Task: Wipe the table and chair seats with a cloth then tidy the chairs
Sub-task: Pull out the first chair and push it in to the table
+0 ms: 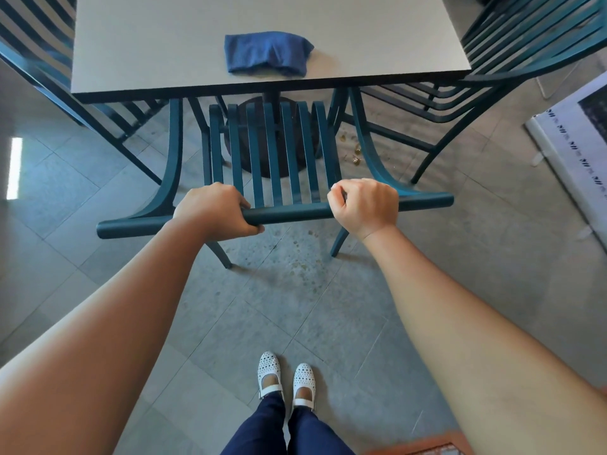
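Observation:
A teal slatted chair (289,215) stands in front of me, its seat pushed under the grey table (157,44). My left hand (216,211) grips the chair's top rail left of centre. On the same rail, right of centre, my right hand (364,205) has its fingers curled round the bar. A folded blue cloth (267,54) lies on the table near its front edge, with neither hand touching it.
Two more teal chairs flank the table, one at the left (39,60) and one at the right (512,60). Crumbs (354,156) dot the tiled floor under the table's right side. A printed board (578,152) lies on the floor at the right.

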